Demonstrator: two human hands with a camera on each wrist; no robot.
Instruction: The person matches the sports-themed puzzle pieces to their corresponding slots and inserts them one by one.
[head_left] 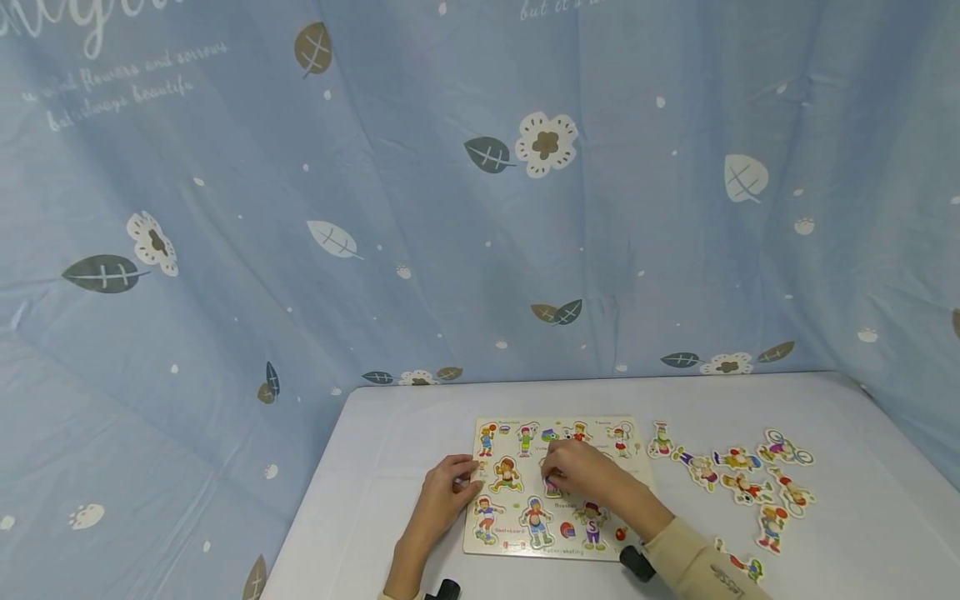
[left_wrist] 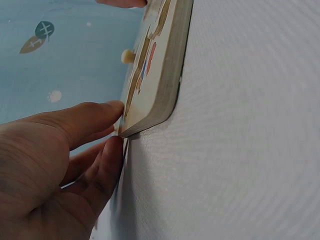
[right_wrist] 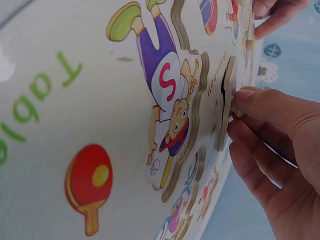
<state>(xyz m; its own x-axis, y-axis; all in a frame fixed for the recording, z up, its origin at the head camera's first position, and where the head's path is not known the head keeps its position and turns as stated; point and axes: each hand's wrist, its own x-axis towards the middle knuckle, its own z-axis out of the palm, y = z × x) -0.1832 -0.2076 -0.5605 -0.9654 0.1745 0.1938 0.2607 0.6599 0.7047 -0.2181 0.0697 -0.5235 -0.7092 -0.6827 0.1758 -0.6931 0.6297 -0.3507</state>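
A wooden puzzle board (head_left: 531, 479) with colourful sports figures lies flat on the table. My right hand (head_left: 588, 475) is over its middle; in the right wrist view its thumb and fingers pinch a thin puzzle piece (right_wrist: 227, 100) just at the board's face. That piece's picture is mostly hidden. At the board's left edge, my left hand (head_left: 442, 492) grips the rim, thumb on the top face and fingers against the side, as the left wrist view shows. Close to the right hand is a figure with an S on its shirt (right_wrist: 167, 82).
Several loose puzzle pieces (head_left: 746, 487) lie on the white-covered table (head_left: 847, 533) right of the board, one piece (head_left: 750, 569) nearer the front. A small knob (left_wrist: 128, 56) stands up from the board. Behind the table hangs a blue patterned curtain (head_left: 450, 250).
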